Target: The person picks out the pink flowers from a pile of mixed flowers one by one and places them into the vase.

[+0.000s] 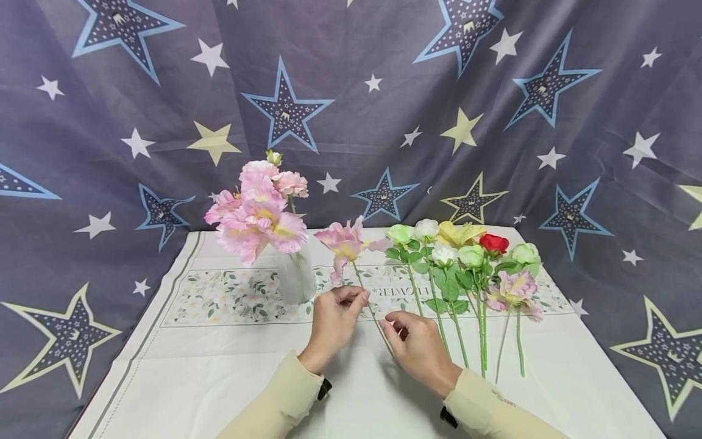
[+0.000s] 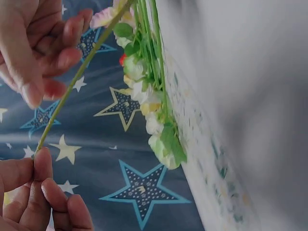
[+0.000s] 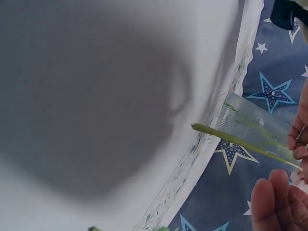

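Thumb and fingertips of my left hand point(image 1: 338, 320) pinch the green stem of a pink artificial flower point(image 1: 344, 242), held above the table with its bloom upward. In the left wrist view the stem point(image 2: 82, 70) slants up past my right hand point(image 2: 41, 48), whose loosely bent fingers are close beside it without gripping. The stem's cut lower end point(image 3: 202, 128) sticks out free in the right wrist view. Left of the hands stands a clear ribbed vase point(image 1: 296, 277) holding several pink flowers point(image 1: 258, 213).
Right of my hands lies a row of artificial flowers: white and green roses point(image 1: 471, 256), a red rose point(image 1: 494, 244), a yellow bloom point(image 1: 459, 233) and another pink flower point(image 1: 515, 289). A white tablecloth point(image 1: 219, 378) with a floral band covers the table; a starry curtain point(image 1: 340, 79) hangs behind.
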Demonstrator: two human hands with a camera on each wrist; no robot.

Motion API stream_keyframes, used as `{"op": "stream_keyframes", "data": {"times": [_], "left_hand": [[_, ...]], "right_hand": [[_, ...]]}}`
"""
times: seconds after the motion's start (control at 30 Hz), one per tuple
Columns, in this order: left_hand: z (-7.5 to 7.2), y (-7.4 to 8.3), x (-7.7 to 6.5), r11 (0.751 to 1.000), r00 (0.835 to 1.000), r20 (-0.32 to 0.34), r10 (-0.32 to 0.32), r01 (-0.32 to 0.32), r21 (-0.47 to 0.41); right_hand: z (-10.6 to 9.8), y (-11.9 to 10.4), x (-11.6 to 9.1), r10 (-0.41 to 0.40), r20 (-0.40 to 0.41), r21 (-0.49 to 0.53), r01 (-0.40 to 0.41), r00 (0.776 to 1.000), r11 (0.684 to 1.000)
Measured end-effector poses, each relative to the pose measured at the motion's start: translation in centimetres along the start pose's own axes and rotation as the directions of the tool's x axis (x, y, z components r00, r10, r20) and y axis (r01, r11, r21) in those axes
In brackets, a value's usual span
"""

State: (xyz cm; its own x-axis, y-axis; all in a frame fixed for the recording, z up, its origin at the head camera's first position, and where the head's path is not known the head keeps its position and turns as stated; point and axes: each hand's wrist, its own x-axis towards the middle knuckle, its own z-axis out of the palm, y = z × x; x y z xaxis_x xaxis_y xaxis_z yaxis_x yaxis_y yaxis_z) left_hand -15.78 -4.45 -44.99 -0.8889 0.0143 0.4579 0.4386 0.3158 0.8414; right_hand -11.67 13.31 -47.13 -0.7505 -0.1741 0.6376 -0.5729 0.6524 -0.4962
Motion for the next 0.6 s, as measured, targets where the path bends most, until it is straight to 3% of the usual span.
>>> {"op": "stream_keyframes", "data": {"times": [0.2, 0.37, 0.6], "left_hand": [[-0.7, 0.4, 1.2, 0.989, 0.993, -0.05, 0.105, -0.099, 0.107], [-1.4, 0.8, 2.4, 0.977, 0.98, -0.096, 0.176, -0.163, 0.134], [-2.6, 1.6, 4.2, 0.948, 0.945, -0.178, 0.276, -0.237, 0.21]], "right_hand": [[-0.1, 0.6, -0.1, -0.007, -0.022, 0.022, 0.008, 1.0, 1.0], [-0.3, 0.7, -0.1, 0.015, -0.022, 0.04, -0.014, 1.0, 0.999], [-0.6, 0.8, -0.2, 0.033, -0.02, 0.035, -0.032, 0.999, 0.999]]}}
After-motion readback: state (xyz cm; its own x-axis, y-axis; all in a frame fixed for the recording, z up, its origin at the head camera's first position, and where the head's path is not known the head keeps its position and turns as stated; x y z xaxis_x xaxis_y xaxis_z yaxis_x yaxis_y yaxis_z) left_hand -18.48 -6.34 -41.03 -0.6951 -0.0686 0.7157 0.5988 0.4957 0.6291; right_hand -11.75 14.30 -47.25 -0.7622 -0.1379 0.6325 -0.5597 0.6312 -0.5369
